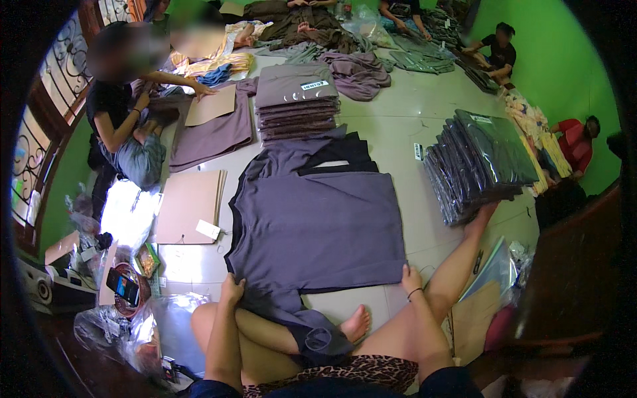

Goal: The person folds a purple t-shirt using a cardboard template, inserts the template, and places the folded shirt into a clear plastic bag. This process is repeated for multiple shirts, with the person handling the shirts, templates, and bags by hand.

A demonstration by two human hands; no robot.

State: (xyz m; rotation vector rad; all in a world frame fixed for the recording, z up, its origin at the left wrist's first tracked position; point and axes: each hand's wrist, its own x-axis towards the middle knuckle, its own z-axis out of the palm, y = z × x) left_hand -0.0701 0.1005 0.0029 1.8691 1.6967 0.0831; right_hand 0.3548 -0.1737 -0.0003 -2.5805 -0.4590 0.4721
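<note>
A purple-grey garment [318,229] lies spread flat on the tiled floor in front of me, on top of more of the same cloth. My left hand [231,290] presses on its near left corner, fingers curled on the fabric. My right hand [411,279], with a thin band at the wrist, holds the near right corner. My legs are folded below the cloth, one bare foot [355,325] showing.
Cardboard sheets [189,205] lie to the left. A stack of bagged dark garments [481,162] leans at the right, another folded stack [296,103] beyond. A person [123,123] sits at the left folding cloth; others sit at the far side. A phone [123,285] rests in a basket.
</note>
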